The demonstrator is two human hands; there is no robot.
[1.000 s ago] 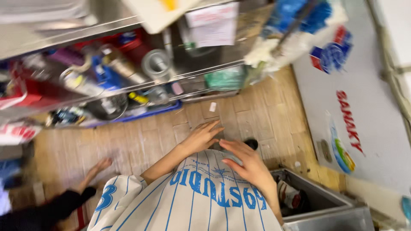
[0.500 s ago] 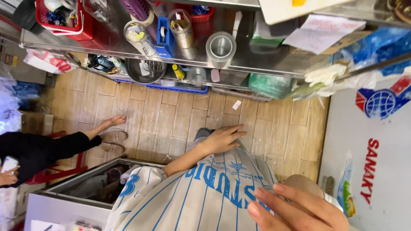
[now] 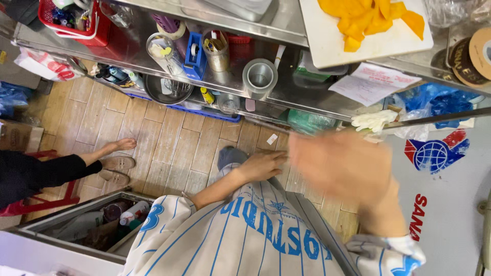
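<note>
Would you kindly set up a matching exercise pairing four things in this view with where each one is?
Things:
1. left hand
2. right hand
3. white cutting board with yellow slices
4. red basket

Places:
A. top left corner, on the steel shelf
B. raised and blurred, just below the shelf edge
C. low against the striped shirt, above the wooden floor
D. top right of centre, on the steel counter

Pairs: 1-C, 2-B, 3-D, 4-A
</note>
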